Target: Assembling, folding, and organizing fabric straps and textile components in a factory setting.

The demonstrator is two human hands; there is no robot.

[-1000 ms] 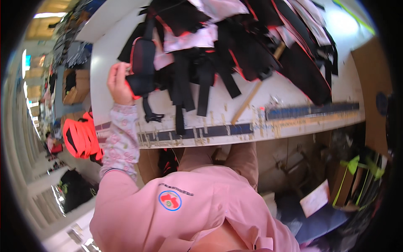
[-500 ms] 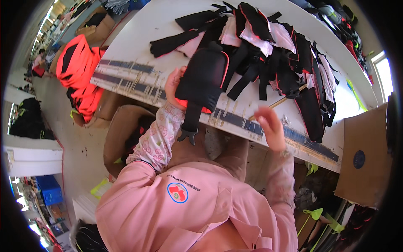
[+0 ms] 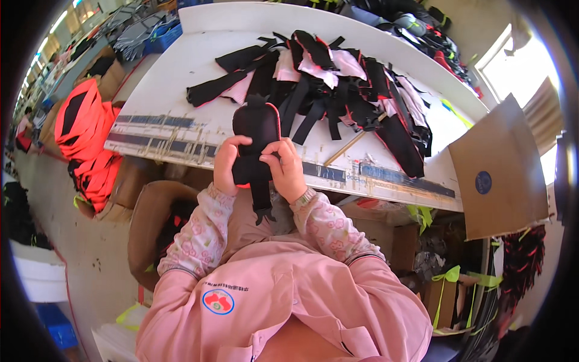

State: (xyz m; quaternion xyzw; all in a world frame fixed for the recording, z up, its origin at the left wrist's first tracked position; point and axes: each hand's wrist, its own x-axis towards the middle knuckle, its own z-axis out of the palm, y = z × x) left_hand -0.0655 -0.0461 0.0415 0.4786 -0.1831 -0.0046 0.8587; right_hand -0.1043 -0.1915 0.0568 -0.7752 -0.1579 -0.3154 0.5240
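Note:
A black padded piece (image 3: 256,125) with red edging is held up in front of the table's near edge, between my two hands. My left hand (image 3: 226,164) grips its left side, thumb on the front. On the opposite side my right hand (image 3: 286,169) pinches the lower part with curled fingers. From its bottom end hangs a black strap with a plastic buckle (image 3: 264,215). Beyond it, a heap of similar black pieces (image 3: 329,99) with red trim, straps and whitish-pink sides lies on the white table (image 3: 160,78).
A thin wooden stick (image 3: 345,149) lies right of my hands. Bright orange-red bundled pieces (image 3: 87,120) stand at the left. An opened carton (image 3: 151,208) is below the table's left edge, and a tall cardboard box (image 3: 497,172) rises at the right end.
My right hand has come left from over the table and taken hold of the black padded piece. The piece has tipped and turned slightly. The whole view has shifted.

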